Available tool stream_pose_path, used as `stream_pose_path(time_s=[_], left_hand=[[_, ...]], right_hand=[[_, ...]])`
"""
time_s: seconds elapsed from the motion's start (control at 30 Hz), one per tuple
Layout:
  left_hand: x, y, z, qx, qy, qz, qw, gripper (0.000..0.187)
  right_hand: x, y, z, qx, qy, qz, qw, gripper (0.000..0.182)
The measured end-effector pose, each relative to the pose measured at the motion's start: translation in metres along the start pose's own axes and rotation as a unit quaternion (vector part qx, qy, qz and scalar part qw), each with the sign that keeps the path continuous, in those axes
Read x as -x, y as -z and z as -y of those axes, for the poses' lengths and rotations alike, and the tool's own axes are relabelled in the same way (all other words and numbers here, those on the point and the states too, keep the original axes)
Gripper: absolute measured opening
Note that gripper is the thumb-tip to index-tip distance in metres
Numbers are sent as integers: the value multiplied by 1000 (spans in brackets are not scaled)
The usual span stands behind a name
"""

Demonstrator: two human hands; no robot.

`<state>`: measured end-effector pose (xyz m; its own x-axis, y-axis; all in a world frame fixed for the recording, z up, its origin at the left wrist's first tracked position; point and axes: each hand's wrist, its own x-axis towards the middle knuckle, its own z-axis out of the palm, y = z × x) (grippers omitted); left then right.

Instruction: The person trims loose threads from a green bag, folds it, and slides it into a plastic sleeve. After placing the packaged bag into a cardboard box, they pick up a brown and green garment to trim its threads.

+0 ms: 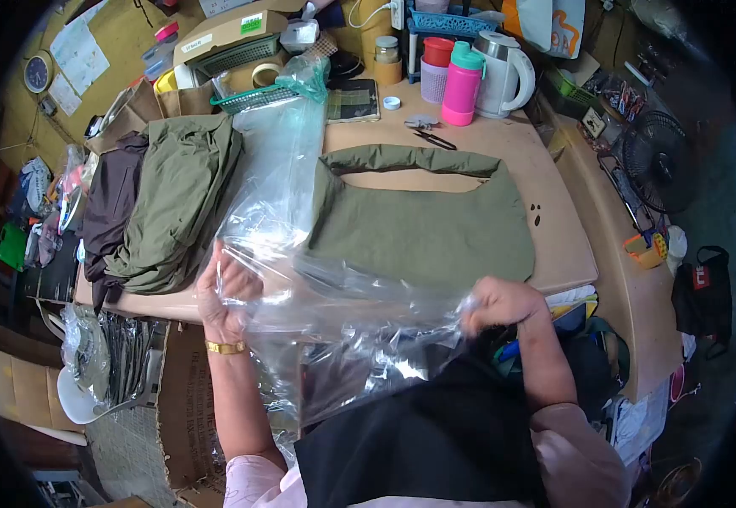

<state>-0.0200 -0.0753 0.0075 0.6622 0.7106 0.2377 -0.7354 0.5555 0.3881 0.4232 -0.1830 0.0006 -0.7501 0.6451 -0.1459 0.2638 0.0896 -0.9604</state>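
Note:
A clear plastic bag (368, 309) is stretched between my two hands at the table's front edge, blurred and shiny. My left hand (228, 288), with a gold watch on the wrist, is curled at the bag's left end, partly behind the film. At the other end my right hand (503, 305) is closed in a fist on the plastic. Just beyond the bag an olive green fabric bag (419, 224) lies flat, its wide strap loop pointing away from me. More clear plastic (275, 161) lies on the table to its left.
Folded olive fabric pieces (182, 195) and dark ones (114, 199) are piled at the left. At the back stand a pink bottle (461, 89), a kettle (499, 76) and a green basket (254, 99). Black thread snips (434, 138) lie near them. A cardboard box (186, 406) is below left.

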Motion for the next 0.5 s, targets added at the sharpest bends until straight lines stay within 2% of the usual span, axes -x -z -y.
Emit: stream_pose_path(time_s=[0.03,0.07,0.1,0.13,0.17,0.2,0.23,0.27,0.3,0.33,0.37,0.4,0.43,0.47,0.5], left_hand=[[-1,-6,6,52,70,54,995,45],[13,-22,28,-255,-61,-266,928,40],[4,-36,28,-594,14,-25,804,28],[1,-35,32,-576,138,-44,804,22],[-1,-30,34,-550,259,-60,791,17],[4,-14,30,-641,193,-176,721,15],[10,18,19,-550,44,-237,799,21],[-6,-11,24,-418,-42,-290,860,25],[-22,-41,30,-271,-129,-335,893,30],[-16,2,18,-234,-178,-341,893,36],[-12,-1,15,-234,-177,-341,893,36],[-5,-7,16,-181,-81,-249,948,37],[4,-13,17,-123,16,-151,981,38],[6,-22,35,-419,-85,-63,902,31],[15,-4,24,-567,105,-51,816,22]], right_hand=[[-1,-1,7,0,-2,2,1000,39],[-5,-3,14,-254,126,-268,921,29],[-7,-4,16,-467,233,-498,693,20],[-6,2,9,-469,231,-500,691,20],[-5,14,-5,-534,282,-330,726,14],[-6,21,-16,-577,323,-146,736,11],[-7,20,-24,-577,323,-147,735,11],[-9,18,-30,-310,196,-182,912,12],[-10,16,-33,-5,44,-194,980,13],[-10,11,-22,-6,44,-193,980,13],[-9,5,-2,2,31,-149,988,17],[-7,0,9,10,17,-104,994,24],[-14,2,-3,-126,157,-263,944,25],[-12,7,-8,-234,216,-388,865,25],[-11,12,-12,-334,265,-501,753,28]])
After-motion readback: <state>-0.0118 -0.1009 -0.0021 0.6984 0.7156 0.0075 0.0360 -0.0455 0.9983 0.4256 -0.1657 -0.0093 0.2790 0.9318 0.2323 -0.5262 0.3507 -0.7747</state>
